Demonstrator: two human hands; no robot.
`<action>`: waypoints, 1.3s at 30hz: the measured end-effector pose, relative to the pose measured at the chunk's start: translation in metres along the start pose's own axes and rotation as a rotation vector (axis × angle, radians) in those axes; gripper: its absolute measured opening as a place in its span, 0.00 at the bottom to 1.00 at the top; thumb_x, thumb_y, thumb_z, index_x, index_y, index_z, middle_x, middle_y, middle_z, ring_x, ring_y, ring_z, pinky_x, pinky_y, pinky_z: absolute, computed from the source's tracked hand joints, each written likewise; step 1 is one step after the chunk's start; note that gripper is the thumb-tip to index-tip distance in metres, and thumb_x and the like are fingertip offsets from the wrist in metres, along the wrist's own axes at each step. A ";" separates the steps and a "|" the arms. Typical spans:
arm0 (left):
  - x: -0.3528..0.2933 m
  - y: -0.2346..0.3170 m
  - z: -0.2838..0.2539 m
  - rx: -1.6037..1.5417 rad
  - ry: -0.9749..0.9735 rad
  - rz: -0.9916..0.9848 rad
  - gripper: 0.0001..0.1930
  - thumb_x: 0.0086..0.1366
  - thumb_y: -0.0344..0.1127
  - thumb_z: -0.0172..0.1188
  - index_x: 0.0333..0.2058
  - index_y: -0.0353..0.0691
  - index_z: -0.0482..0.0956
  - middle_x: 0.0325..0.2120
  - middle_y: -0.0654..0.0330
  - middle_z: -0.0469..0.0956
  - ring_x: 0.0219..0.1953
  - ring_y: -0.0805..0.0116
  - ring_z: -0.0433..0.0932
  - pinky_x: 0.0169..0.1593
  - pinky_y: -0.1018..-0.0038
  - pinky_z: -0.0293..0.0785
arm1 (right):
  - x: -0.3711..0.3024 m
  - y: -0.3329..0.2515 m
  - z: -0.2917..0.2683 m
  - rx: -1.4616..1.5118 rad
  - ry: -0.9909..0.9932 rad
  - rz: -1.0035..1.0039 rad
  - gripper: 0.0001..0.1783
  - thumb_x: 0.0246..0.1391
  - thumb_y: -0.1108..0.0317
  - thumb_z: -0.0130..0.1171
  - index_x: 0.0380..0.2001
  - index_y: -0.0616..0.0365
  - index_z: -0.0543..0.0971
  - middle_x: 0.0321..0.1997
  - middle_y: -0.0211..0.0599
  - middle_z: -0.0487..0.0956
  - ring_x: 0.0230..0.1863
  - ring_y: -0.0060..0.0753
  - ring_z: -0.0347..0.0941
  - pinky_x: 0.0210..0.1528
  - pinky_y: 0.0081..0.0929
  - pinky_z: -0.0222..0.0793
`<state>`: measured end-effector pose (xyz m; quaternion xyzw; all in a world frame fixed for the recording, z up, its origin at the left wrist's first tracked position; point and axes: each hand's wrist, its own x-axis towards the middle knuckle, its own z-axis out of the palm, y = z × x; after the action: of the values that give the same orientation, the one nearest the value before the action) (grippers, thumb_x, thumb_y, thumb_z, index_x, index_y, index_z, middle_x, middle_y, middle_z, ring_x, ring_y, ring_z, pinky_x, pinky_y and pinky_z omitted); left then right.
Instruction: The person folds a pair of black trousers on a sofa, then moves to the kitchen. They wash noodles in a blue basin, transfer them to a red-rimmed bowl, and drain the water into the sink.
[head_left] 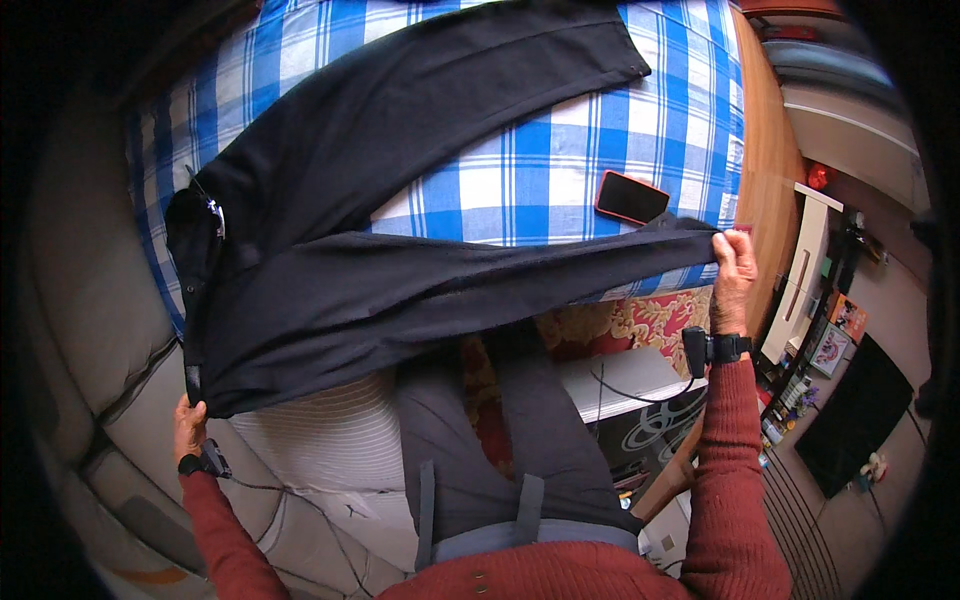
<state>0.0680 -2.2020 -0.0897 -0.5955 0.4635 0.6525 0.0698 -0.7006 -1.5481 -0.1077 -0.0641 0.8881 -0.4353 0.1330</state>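
Observation:
Black trousers (400, 285) lie spread sideways, their waistband to the left and the legs running right. The far leg rests flat on a blue and white checked cloth (540, 160). At the near corner of the waistband, my left hand (189, 428) pinches the fabric. My right hand (735, 262) grips the hem end of the near leg, which is stretched between both hands and partly hangs past the cloth's near edge. A belt with a metal buckle (216, 216) shows at the waist. Beside the near leg's hem lies a dark phone with a red edge (631, 197).
A grey sofa (90, 260) runs along the left, with a striped cushion (320, 435) near me. Wood edging (765, 130) borders the cloth on the right. A patterned red rug (640, 322) and a white-topped table (630, 382) are below. Cables trail from both wrists.

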 end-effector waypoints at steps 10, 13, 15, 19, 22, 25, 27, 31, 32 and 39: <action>-0.003 0.008 0.023 0.464 0.219 -0.056 0.18 0.65 0.33 0.66 0.51 0.31 0.80 0.43 0.63 0.83 0.44 0.71 0.79 0.54 0.71 0.76 | -0.012 0.087 0.040 -0.719 -0.108 0.144 0.24 0.67 0.47 0.62 0.41 0.61 0.83 0.36 0.62 0.83 0.41 0.67 0.80 0.46 0.49 0.75; 0.003 -0.006 0.030 0.413 0.204 -0.082 0.17 0.64 0.34 0.67 0.49 0.32 0.80 0.42 0.63 0.82 0.43 0.72 0.79 0.52 0.73 0.77 | -0.024 0.122 0.041 -0.734 -0.143 0.230 0.28 0.66 0.42 0.61 0.42 0.60 0.83 0.38 0.65 0.83 0.46 0.70 0.80 0.47 0.53 0.75; 0.005 -0.015 0.035 0.393 0.252 -0.126 0.18 0.63 0.35 0.68 0.49 0.31 0.81 0.42 0.63 0.82 0.42 0.72 0.79 0.50 0.74 0.77 | -0.033 0.136 0.035 -0.759 -0.134 0.228 0.29 0.66 0.40 0.61 0.41 0.61 0.82 0.40 0.65 0.83 0.47 0.71 0.80 0.49 0.55 0.74; 0.004 -0.024 0.044 0.333 0.193 0.038 0.18 0.63 0.35 0.69 0.48 0.31 0.81 0.42 0.62 0.82 0.43 0.72 0.80 0.51 0.74 0.77 | -0.039 0.152 0.023 -0.905 -0.182 0.320 0.36 0.65 0.33 0.57 0.39 0.62 0.83 0.41 0.64 0.83 0.49 0.69 0.79 0.52 0.53 0.72; 0.004 -0.021 0.051 0.439 0.266 0.059 0.18 0.61 0.32 0.70 0.49 0.30 0.81 0.42 0.60 0.84 0.43 0.71 0.82 0.51 0.73 0.78 | -0.037 0.160 0.013 -0.912 -0.363 0.356 0.45 0.62 0.27 0.55 0.35 0.70 0.84 0.38 0.64 0.83 0.45 0.63 0.81 0.51 0.50 0.71; 0.001 -0.014 0.058 0.302 0.280 0.016 0.18 0.60 0.28 0.70 0.49 0.31 0.82 0.41 0.59 0.85 0.42 0.70 0.82 0.50 0.73 0.78 | -0.036 0.167 0.000 -0.525 -0.617 0.718 0.36 0.59 0.39 0.69 0.32 0.72 0.86 0.34 0.32 0.85 0.36 0.25 0.78 0.41 0.30 0.73; -0.006 -0.011 0.061 0.297 0.315 0.022 0.18 0.59 0.25 0.70 0.49 0.31 0.82 0.40 0.60 0.86 0.42 0.70 0.83 0.50 0.73 0.78 | -0.035 0.170 -0.011 -0.396 -0.677 0.671 0.24 0.58 0.49 0.71 0.25 0.61 0.82 0.25 0.22 0.75 0.28 0.20 0.67 0.32 0.28 0.63; -0.023 -0.017 0.057 0.268 0.352 0.009 0.20 0.58 0.25 0.72 0.50 0.30 0.82 0.42 0.58 0.86 0.43 0.69 0.84 0.52 0.72 0.78 | -0.019 0.170 -0.048 -0.216 -0.551 0.669 0.18 0.61 0.53 0.70 0.36 0.59 0.86 0.35 0.22 0.81 0.35 0.18 0.74 0.40 0.23 0.69; -0.026 -0.021 0.055 0.240 0.345 0.000 0.21 0.57 0.26 0.72 0.50 0.29 0.81 0.42 0.58 0.86 0.43 0.68 0.84 0.53 0.72 0.78 | -0.015 0.169 -0.055 -0.219 -0.476 0.712 0.20 0.62 0.53 0.69 0.44 0.61 0.88 0.42 0.26 0.85 0.41 0.20 0.78 0.46 0.22 0.73; -0.024 -0.044 0.043 0.014 0.403 -0.124 0.34 0.52 0.25 0.78 0.59 0.27 0.77 0.43 0.55 0.85 0.41 0.67 0.84 0.50 0.71 0.80 | 0.021 0.120 -0.087 0.095 -0.367 0.576 0.27 0.64 0.54 0.68 0.59 0.59 0.82 0.56 0.33 0.83 0.55 0.28 0.79 0.58 0.27 0.75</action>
<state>0.0723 -2.1365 -0.0987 -0.7409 0.4350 0.5113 0.0196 -0.7461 -1.4137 -0.1552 0.1183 0.8098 -0.4019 0.4107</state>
